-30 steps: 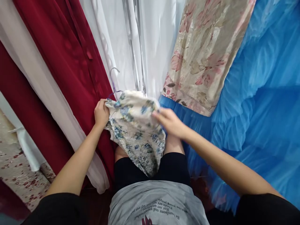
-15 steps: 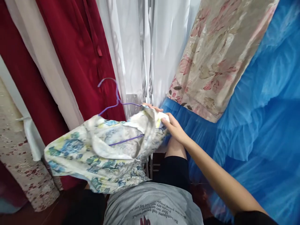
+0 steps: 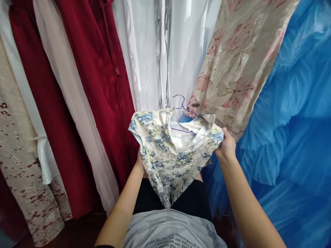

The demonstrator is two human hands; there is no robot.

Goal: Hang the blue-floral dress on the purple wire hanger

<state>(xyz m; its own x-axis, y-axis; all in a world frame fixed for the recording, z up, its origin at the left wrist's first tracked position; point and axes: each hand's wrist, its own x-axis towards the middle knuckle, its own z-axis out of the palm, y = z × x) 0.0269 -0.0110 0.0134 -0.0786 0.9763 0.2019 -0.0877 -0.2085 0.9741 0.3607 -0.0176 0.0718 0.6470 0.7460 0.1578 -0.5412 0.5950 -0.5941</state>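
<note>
I hold a cream garment with blue and yellow flowers (image 3: 168, 151) up in front of my body, on a thin purple wire hanger (image 3: 184, 110) whose hook sticks up at the collar. My right hand (image 3: 227, 146) is closed on the garment's right shoulder. My left hand (image 3: 139, 160) is under the left side of the cloth, mostly hidden by it, and appears to grip it from beneath. The garment hangs down over my black shorts.
Hanging clothes surround me: dark red gowns (image 3: 103, 79) and a pale sheer one (image 3: 69, 89) at left, white sheer fabric (image 3: 144, 51) ahead, a beige floral dress (image 3: 238, 62) and a blue tulle skirt (image 3: 292, 131) at right. A beaded cream dress (image 3: 18, 165) hangs far left.
The garment swung from a sideways sprawl at my left to upright in front of me. My right hand shifted to its right shoulder; my left arm came back into view beneath it.
</note>
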